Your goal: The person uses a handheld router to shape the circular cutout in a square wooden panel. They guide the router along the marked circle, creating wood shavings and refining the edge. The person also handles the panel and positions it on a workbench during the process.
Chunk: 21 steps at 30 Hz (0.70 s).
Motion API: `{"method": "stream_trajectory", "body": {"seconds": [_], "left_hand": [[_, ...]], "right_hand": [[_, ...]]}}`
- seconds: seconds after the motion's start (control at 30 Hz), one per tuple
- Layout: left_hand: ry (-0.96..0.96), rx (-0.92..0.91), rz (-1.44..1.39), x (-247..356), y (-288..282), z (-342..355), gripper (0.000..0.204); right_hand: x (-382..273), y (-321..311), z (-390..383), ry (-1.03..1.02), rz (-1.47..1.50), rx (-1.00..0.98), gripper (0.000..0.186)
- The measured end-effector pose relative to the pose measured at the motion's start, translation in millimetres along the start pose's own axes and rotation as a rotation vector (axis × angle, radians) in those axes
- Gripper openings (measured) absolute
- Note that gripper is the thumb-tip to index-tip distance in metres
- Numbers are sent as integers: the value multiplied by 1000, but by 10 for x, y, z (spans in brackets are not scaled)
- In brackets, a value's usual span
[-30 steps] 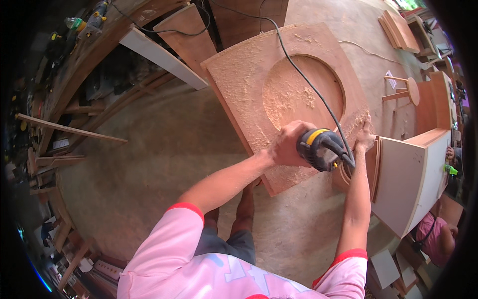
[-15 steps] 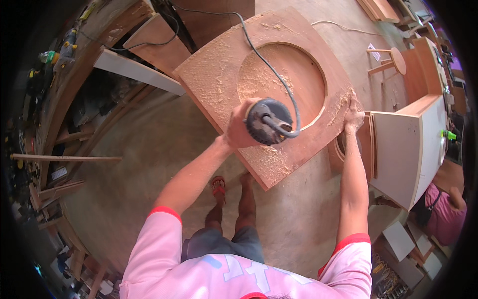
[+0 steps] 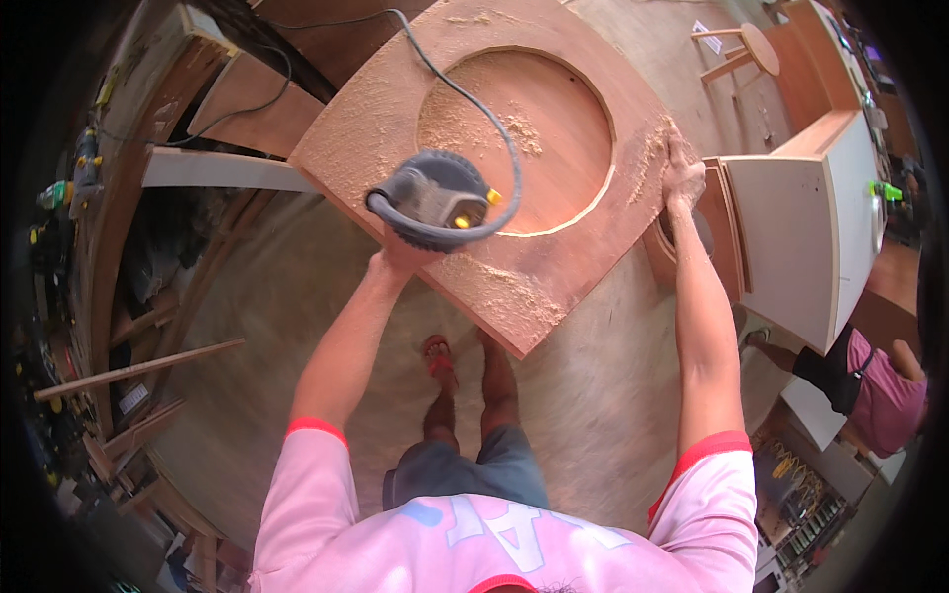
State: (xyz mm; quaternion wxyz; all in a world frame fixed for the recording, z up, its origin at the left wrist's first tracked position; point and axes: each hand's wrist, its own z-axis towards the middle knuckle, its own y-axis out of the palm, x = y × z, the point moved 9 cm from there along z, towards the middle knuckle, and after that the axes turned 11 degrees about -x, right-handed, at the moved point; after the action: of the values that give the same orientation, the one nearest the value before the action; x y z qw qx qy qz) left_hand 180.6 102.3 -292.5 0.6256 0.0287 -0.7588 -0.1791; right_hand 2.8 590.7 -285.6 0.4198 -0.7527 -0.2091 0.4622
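Note:
My left hand (image 3: 407,257) is closed around a corded power tool (image 3: 435,203) with a round black ribbed body, grey top and yellow parts. Its exact kind is unclear, and its underside is hidden. The tool is over the near left part of a broad reddish wooden panel (image 3: 578,282), overlapping the rim of a large round recess (image 3: 563,148). Pale wood shavings (image 3: 504,287) cover much of the panel. My right hand (image 3: 682,180) grips the panel's right edge, fingers lying on top and pointing away.
A dark cord (image 3: 455,87) runs from the tool across the panel to the far left. A white cabinet (image 3: 801,237) stands at right, a wooden stool (image 3: 753,49) beyond it. Boards (image 3: 227,170) lean at left. Another person in pink (image 3: 882,390) is at far right.
My left hand and the tool have moved left across the panel. The tool has turned, showing its yellow parts more. My right hand stays on the panel's right edge. The whole view has shifted somewhat.

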Motion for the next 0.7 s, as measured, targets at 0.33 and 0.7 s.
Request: {"method": "stream_trajectory", "body": {"seconds": [0.33,0.7], "left_hand": [[553,55,579,1249,158,138,42],[609,157,538,1213,-260,425,56]], "right_hand": [[-94,-5,-76,15,16,-69,121],[-53,-6,-55,-99,78,30,120]]}}
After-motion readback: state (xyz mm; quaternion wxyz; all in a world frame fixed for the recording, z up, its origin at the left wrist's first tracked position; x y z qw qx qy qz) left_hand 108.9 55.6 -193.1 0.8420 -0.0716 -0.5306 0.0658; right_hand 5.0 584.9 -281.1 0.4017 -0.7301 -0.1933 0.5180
